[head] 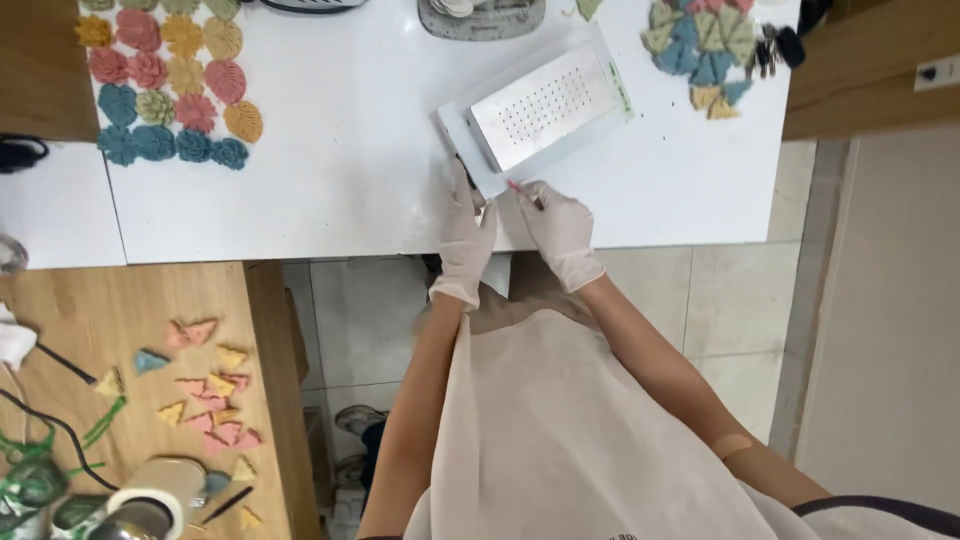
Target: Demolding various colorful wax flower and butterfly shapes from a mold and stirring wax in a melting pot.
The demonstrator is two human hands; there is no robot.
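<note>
Barely visible: pink stick [514,187] (tip only) in right hand [558,228].

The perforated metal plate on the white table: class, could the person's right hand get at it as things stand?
Probably yes. The right hand rests at the table edge just below the perforated metal plate, with only bare white table between. It already holds a small pink-tipped tool.
</note>
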